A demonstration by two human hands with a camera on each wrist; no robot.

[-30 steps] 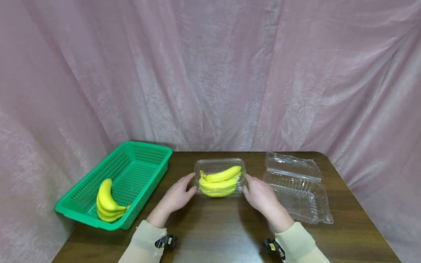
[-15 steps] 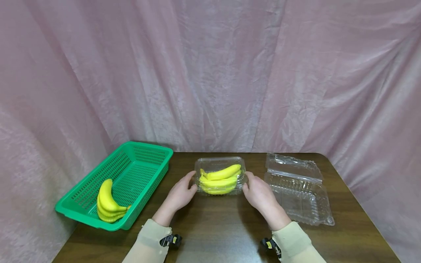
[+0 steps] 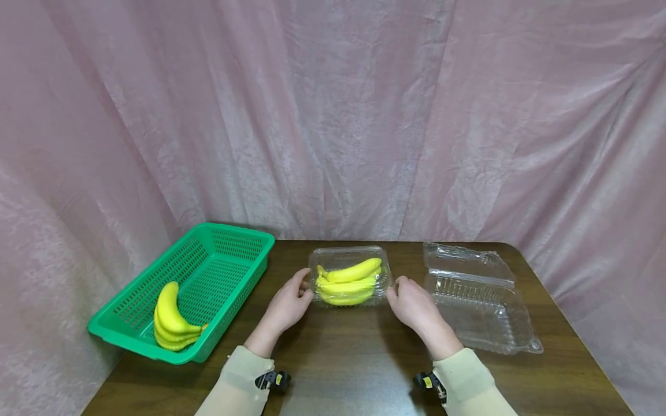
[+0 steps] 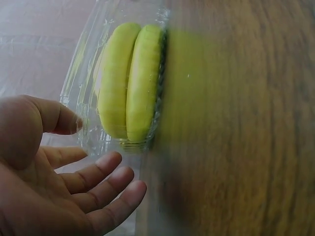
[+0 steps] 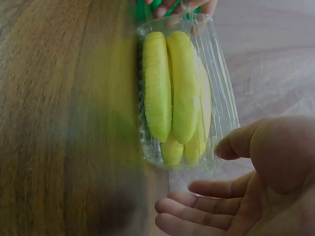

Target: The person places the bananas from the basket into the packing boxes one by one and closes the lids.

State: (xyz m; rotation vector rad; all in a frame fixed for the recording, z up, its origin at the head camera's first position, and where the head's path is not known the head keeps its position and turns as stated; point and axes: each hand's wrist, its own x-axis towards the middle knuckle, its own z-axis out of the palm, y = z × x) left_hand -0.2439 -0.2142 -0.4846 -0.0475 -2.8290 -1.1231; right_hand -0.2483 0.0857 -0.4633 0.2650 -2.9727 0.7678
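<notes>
A clear plastic clamshell container stands in the middle of the table with its lid down. Inside lies a bunch of yellow bananas, seen through the plastic. My left hand is at its left end; in the left wrist view the thumb touches the rim and the other fingers spread loosely below. At the right end is my right hand, its thumb at the container's edge and its fingers relaxed, as the right wrist view shows. Neither hand is curled round the container.
At the left a green plastic basket holds another banana bunch near its front end. A second clear clamshell container lies open to the right, close to my right forearm. A pink curtain hangs behind the wooden table.
The container with the bananas has moved slightly away from me, with both hands following. The open container at the right has slid a little to the right.
</notes>
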